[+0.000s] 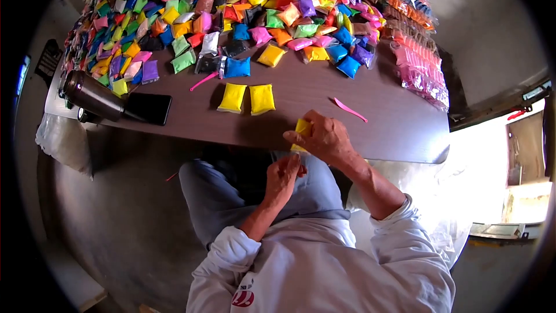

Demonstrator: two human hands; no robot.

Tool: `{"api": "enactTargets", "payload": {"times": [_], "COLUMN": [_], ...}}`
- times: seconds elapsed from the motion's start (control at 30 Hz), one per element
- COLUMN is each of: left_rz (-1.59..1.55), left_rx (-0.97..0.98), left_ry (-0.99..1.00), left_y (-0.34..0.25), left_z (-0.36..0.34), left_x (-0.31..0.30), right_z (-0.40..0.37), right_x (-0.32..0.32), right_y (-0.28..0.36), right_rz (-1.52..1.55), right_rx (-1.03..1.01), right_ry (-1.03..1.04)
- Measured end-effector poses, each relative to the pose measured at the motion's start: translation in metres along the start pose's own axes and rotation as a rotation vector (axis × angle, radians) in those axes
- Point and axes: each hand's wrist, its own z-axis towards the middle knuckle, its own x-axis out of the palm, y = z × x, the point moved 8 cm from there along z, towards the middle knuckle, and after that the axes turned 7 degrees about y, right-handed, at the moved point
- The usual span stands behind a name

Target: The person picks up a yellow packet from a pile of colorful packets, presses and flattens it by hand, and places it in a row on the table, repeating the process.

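Note:
Near the table's front edge, my right hand point(325, 137) grips a yellow packet point(301, 133), with the thumb across it. My left hand point(282, 178) is just below, in front of the table edge, its fingers curled together close to the packet's lower end; whatever they pinch is too small to make out. Two yellow packets point(232, 98) point(262, 99) lie side by side on the table to the left of my right hand. A pink plastic tool point(351, 110) rests to the right, and another pink tool point(204, 81) lies beside a blue packet point(237, 67).
A large heap of colourful packets point(272, 20) covers the back of the brown table point(197, 122). Bagged pink pieces point(418, 69) line the right side. A dark tumbler point(92, 94) and a black phone point(148, 108) lie at the left. Clear plastic bags hang below both sides.

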Motion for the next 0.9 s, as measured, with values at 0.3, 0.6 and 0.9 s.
{"api": "enactTargets", "payload": {"times": [0.3, 0.6, 0.9], "left_rz": [-0.322, -0.316, -0.306], "left_rx": [-0.170, -0.197, -0.204], "left_ry": [0.070, 0.045, -0.037], "left_y": [0.018, 0.026, 0.038], "left_z": [0.000, 0.010, 0.014], "left_x": [-0.007, -0.004, -0.016], "right_z": [0.023, 0.032, -0.023], "right_x": [0.006, -0.009, -0.070], "right_y": [-0.024, -0.025, -0.079], "right_rz": [0.508, 0.095, -0.240], "right_rx": [-0.095, -0.159, 0.043], "right_ry": [0.200, 0.009, -0.606]}}
